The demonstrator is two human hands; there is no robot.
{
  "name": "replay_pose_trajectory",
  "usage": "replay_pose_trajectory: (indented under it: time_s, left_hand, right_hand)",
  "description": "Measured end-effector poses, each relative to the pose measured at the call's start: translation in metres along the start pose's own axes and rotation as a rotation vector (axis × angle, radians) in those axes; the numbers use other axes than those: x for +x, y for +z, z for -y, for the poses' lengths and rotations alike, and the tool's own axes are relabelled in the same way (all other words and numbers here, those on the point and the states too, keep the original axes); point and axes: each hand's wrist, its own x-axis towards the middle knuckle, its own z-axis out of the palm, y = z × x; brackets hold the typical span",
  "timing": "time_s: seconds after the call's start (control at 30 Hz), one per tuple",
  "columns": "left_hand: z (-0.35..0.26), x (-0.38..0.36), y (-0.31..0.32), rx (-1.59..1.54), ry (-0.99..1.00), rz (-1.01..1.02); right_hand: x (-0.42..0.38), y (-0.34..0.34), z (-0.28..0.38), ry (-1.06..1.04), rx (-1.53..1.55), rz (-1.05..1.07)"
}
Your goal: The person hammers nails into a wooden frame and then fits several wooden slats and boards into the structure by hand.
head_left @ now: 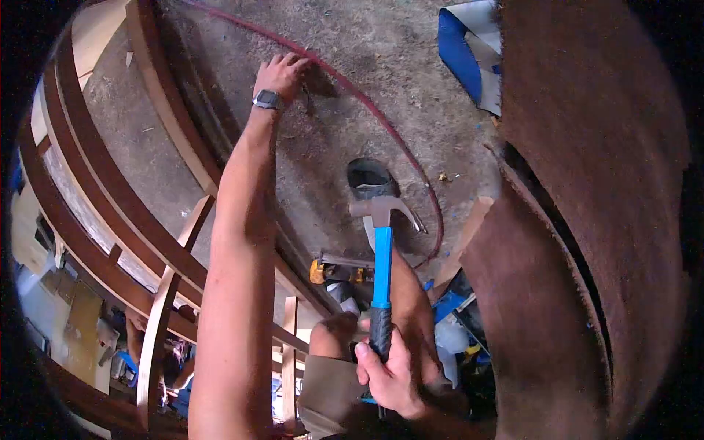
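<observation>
My right hand (390, 374) is wrapped round the black grip of a claw hammer (382, 268) with a blue shaft. The hammer stands head up in the view, its metal head over the floor near a dark shoe (370, 178). My left arm reaches far forward, a watch (268, 100) on its wrist. At its end my left hand (281, 75) has its fingers bent beside a red hose (345, 82); whether they touch it or hold anything small is hidden.
Curved wooden frame pieces (165, 99) run along the left. A brown fabric-like surface (601, 139) fills the right, with a blue and white piece (469, 55) at its edge. A yellow and black tool (317, 271) lies on the concrete floor (433, 88).
</observation>
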Motion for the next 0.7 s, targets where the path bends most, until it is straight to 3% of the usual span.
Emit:
replay_pose_trajectory:
  time_s: [0.1,0.37,0.47,0.53,0.6,0.63,0.7]
  left_hand:
    - [0.007,0.017,-0.007,0.053,0.026,0.151]
    - [0.011,0.025,-0.016,0.121,0.164,0.205]
    - [0.001,0.006,0.002,0.099,0.017,0.019]
    - [-0.015,-0.03,0.012,-0.281,-0.127,0.037]
    - [-0.043,-0.082,-0.015,-0.639,-0.326,0.156]
    - [-0.058,-0.121,-0.018,-0.676,-0.398,0.143]
    - [-0.084,-0.21,-0.021,-0.697,-0.467,0.084]
  right_hand:
    - [0.003,0.002,0.005,0.018,0.021,0.032]
    - [0.009,0.0,0.016,-0.013,-0.055,0.072]
    - [0.008,0.005,0.009,-0.058,-0.09,0.01]
    - [0.008,0.009,0.0,-0.011,-0.056,-0.028]
    - [0.009,0.012,-0.013,-0.099,-0.026,-0.065]
    - [0.013,0.009,-0.029,-0.171,-0.059,-0.079]
    - [0.011,0.01,-0.039,-0.099,-0.071,-0.124]
